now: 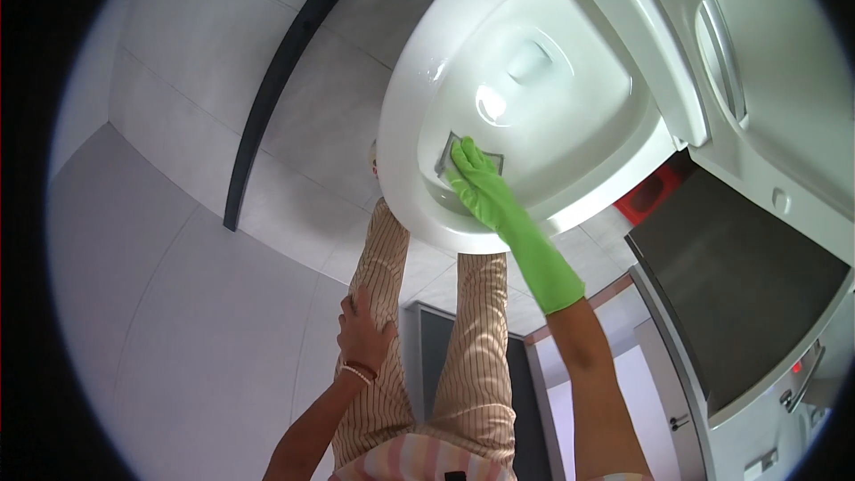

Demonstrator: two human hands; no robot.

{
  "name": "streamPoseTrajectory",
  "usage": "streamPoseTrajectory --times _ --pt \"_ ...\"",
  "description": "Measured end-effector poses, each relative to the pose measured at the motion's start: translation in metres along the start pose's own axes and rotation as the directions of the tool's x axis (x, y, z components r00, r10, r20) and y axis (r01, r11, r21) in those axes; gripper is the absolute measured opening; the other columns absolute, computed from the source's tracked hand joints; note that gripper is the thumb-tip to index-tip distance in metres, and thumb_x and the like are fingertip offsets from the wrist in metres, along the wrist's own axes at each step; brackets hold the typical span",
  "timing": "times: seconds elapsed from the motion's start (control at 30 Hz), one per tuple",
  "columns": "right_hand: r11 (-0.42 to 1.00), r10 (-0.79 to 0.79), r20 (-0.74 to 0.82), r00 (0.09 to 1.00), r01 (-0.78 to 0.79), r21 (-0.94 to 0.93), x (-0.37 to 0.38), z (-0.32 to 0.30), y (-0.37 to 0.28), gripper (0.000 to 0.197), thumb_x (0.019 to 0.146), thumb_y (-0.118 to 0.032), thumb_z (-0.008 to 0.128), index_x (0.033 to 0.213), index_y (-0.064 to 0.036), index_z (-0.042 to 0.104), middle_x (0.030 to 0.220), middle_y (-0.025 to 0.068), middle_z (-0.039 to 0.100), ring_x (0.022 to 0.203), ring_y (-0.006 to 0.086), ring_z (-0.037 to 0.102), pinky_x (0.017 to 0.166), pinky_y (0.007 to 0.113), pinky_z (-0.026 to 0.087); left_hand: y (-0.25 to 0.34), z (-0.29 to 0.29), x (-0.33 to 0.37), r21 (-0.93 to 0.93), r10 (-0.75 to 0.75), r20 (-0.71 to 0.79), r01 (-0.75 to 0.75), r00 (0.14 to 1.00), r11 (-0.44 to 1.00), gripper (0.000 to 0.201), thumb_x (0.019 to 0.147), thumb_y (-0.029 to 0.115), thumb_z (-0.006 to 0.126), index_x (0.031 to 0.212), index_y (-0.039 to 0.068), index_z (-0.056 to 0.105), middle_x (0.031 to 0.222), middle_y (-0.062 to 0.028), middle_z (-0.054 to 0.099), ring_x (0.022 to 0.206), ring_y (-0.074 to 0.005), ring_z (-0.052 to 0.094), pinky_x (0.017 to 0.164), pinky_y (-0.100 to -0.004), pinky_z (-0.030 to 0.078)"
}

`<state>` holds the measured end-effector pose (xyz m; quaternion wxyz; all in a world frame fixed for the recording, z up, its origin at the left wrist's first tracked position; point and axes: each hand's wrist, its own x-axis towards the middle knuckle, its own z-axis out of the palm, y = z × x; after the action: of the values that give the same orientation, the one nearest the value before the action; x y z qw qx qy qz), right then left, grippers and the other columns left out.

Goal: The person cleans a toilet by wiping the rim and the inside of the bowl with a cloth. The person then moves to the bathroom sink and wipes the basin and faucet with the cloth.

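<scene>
Your right hand — in a long green rubber glove — reaches down into the white toilet bowl and presses a grey sponge flat against the inner wall, just under the near rim. The fingers lie spread over the sponge, pinning it rather than curling round it. Your left hand is bare, with a beaded bracelet at the wrist, and rests open on your thigh, on the striped trousers, holding nothing. The raised seat stands beyond the bowl — pale floor tiles spread to your left.
</scene>
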<state>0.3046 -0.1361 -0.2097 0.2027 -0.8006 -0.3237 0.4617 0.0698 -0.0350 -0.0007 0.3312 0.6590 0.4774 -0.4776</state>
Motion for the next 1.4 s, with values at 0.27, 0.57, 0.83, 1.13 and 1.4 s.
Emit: streamPoseTrajectory --times 0.27,0.57,0.83,1.13,1.4 --pt "0.488 -0.26 -0.083 0.962 0.056 -0.871 0.057 -0.118 0.076 0.033 0.085 -0.023 0.048 0.115 -0.0104 0.051 0.121 0.0084 0.048 0.111 0.0253 0.044 0.102 0.044 0.024 0.011 0.033 -0.021 -0.094 -0.119 -0.062 0.113 0.991 0.989 0.082 0.068 0.021 0.069 0.135 0.01 0.023 0.125 -0.0217 0.033 0.104 -0.0412 0.046 0.075 -0.0489 0.049" --pt "0.682 0.159 -0.084 0.984 -0.171 -0.711 0.028 0.004 -0.008 0.05 0.086 -0.017 0.044 0.131 0.0042 0.035 0.135 0.0222 0.035 0.127 0.0367 0.03 0.105 0.057 0.011 0.018 0.054 -0.02 -0.01 -0.187 -0.021 0.187 0.982 0.982 0.088 0.067 0.026 0.072 0.135 0.005 0.02 0.124 -0.0249 0.033 0.101 -0.0406 0.047 0.07 -0.0436 0.052" --pt "0.848 -0.18 0.076 0.981 0.194 -0.494 0.034 -0.087 0.007 0.033 0.086 -0.015 0.043 0.118 -0.0043 0.044 0.119 0.0151 0.044 0.113 0.0306 0.04 0.1 0.047 0.024 0.014 0.053 -0.021 -0.026 -0.169 -0.04 0.168 0.985 0.986 0.089 0.068 0.026 0.071 0.136 0.005 0.018 0.123 -0.0253 0.033 0.1 -0.0405 0.047 0.073 -0.0444 0.051" --pt "0.556 -0.201 -0.1 0.974 0.029 -0.831 0.08 -0.093 0.081 0.041 0.084 -0.013 0.044 0.125 -0.0028 0.046 0.131 0.0164 0.043 0.127 0.0308 0.034 0.105 0.047 0.022 0.014 0.058 -0.022 -0.017 -0.229 0.025 0.229 0.973 0.973 0.091 0.068 0.025 0.071 0.137 0.005 0.016 0.123 -0.0271 0.033 0.101 -0.0413 0.047 0.073 -0.0434 0.051" --pt "0.889 -0.099 0.03 0.995 0.101 -0.447 0.034 -0.021 0.011 0.045 0.086 -0.022 0.047 0.127 -0.0023 0.04 0.132 0.0248 0.035 0.118 0.0389 0.038 0.101 0.048 0.027 0.019 0.053 -0.019 -0.017 -0.233 0.043 0.233 0.972 0.972 0.09 0.068 0.025 0.072 0.136 0.003 0.016 0.123 -0.0275 0.033 0.101 -0.0412 0.047 0.073 -0.044 0.052"
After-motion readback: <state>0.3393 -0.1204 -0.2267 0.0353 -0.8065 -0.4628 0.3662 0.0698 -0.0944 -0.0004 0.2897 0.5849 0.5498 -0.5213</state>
